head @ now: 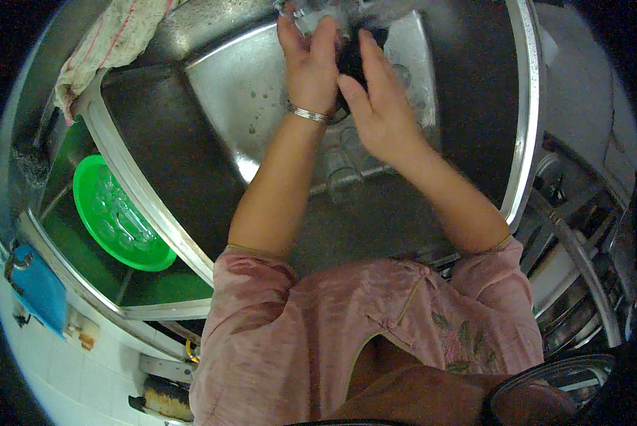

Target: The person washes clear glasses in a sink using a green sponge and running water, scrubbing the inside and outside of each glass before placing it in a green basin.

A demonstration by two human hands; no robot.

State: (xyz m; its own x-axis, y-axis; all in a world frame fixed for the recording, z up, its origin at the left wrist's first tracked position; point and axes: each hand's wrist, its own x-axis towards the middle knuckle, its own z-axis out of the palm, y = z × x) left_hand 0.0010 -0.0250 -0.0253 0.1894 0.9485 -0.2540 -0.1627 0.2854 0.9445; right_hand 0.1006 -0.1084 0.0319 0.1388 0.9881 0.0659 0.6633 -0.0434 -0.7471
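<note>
Both my hands are over a stainless-steel sink basin, near its far side. My left hand, with a silver bracelet at the wrist, has its fingers on a clear glass item; its shape is blurred and cut by the top edge. Close beside it, my right hand has thumb and fingers around a dark, soft-looking item, perhaps a scrubbing pad. Below my hands, a clear drinking glass lies in the basin. Another clear glass shows partly beyond my right hand.
A green plastic bowl with several clear glasses stands in the left compartment, past the metal divider. A striped cloth hangs over the far left rim. A blue dustpan-like item is at lower left; metal racks stand right.
</note>
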